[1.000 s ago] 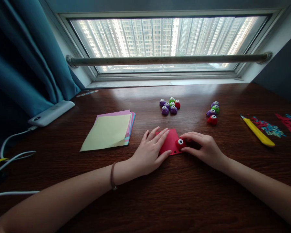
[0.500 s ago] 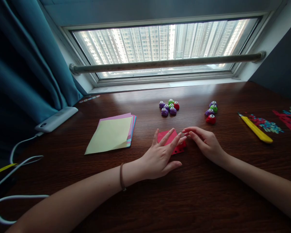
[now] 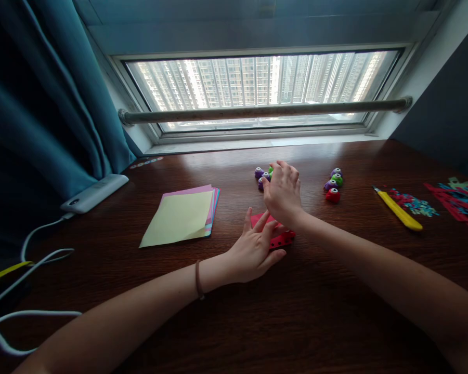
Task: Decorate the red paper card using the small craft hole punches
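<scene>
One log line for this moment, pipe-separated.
left hand: spread over red paper | right hand: partly covering punch cluster, grip hidden | yellow cutter: at right

Red paper (image 3: 283, 239): mid-frame, partly hidden by left hand (image 3: 251, 255)
Punch cluster (image 3: 265, 177): partly behind right hand (image 3: 284, 193)
Paper bits (image 3: 416, 203): right side, shapes too small to tell
White cable (image 3: 42, 312): cut off, left edge
</scene>
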`<state>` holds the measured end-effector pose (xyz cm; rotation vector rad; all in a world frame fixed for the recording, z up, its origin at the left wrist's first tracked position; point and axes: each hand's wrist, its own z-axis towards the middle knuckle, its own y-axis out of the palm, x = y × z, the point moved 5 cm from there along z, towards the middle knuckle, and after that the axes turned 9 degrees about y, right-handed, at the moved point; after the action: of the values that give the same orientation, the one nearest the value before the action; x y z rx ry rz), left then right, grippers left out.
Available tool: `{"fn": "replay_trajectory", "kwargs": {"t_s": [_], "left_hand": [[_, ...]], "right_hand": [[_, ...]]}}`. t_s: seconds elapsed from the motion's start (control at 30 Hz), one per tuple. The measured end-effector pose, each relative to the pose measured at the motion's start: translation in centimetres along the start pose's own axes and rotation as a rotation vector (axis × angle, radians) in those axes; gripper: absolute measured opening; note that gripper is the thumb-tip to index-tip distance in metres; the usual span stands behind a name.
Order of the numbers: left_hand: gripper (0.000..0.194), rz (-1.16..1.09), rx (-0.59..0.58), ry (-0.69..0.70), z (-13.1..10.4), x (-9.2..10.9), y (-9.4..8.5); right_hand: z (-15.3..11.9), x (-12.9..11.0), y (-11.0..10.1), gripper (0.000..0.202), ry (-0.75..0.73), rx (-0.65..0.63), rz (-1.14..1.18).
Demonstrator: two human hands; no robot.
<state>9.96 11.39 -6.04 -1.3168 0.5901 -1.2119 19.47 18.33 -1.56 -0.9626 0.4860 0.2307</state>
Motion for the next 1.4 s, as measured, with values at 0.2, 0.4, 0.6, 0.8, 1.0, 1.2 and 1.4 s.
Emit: {"fn": "replay_trajectory", "kwargs": {"t_s": [0.2,0.4,0.6,0.8,1.0,1.2,1.4], "left_hand": [[0.038,-0.008,0.036,-0.008,0.1,0.1,-0.2],[0.041,0.026,0.038,-0.003,0.0,0.2,0.1],[0.046,0.080,0.038,0.004,0.1,0.2,0.3],[0.044,0.066,0.045,-0.004,0.0,0.2,0.4],[0.041,0.034,0.029,-0.012,0.0,0.2,0.5],[0.047,0.046,0.011,-0.009,0.0,0.2,0.4],[0.054,-0.002,-0.014,0.015,-0.2,0.4,0.2]], "right_hand": [[-0.9,1.9,3.3,0.043,0.094,-0.158,-0.186],[-1.2,1.1,1.6,0.034,-0.032,0.002,-0.169],[-1.5,0.9,1.1,0.029,-0.045,0.029,-0.200],[-1.5,1.2,1.9,0.030,-0.014,-0.010,-0.244],[-1.6,1.3,2.2,0.031,-0.014,-0.043,-0.250],[-1.5,1.4,2.6,0.029,-0.025,-0.139,-0.172],[-0.2,1.8,2.9,0.024,-0.045,-0.212,-0.011]]}}
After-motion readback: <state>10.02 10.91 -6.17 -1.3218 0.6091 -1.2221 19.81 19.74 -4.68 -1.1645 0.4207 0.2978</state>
